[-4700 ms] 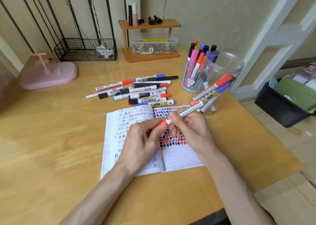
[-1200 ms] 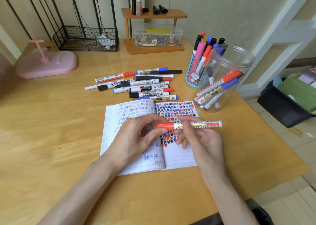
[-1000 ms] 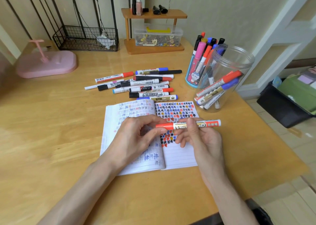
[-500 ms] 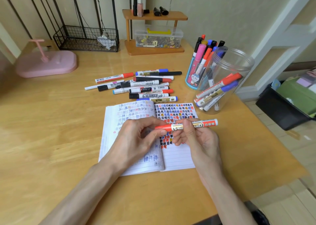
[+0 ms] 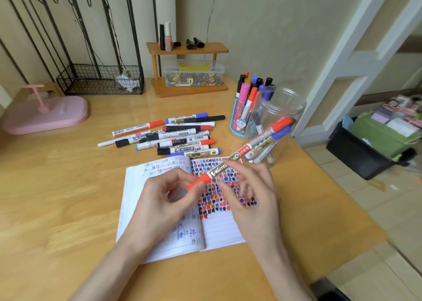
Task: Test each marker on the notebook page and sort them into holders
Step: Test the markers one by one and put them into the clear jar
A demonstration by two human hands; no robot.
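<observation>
The left hand [image 5: 164,200] pinches the capped end of the red marker [image 5: 219,170] between thumb and forefinger; the right hand [image 5: 251,197] grips its barrel with curled fingertips; the marker slants above the open notebook [image 5: 159,243], tail towards the clear jar [image 5: 283,108]; loose markers [image 5: 182,138] lie on the table [image 5: 68,209] beyond the notebook; a blue cup [image 5: 238,124] stands beside the jar.

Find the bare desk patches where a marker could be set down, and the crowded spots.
Bare desk lies left of the notebook, in front of the pink tray, and right of the notebook, before the jar. Crowded: the loose markers behind the notebook.
</observation>
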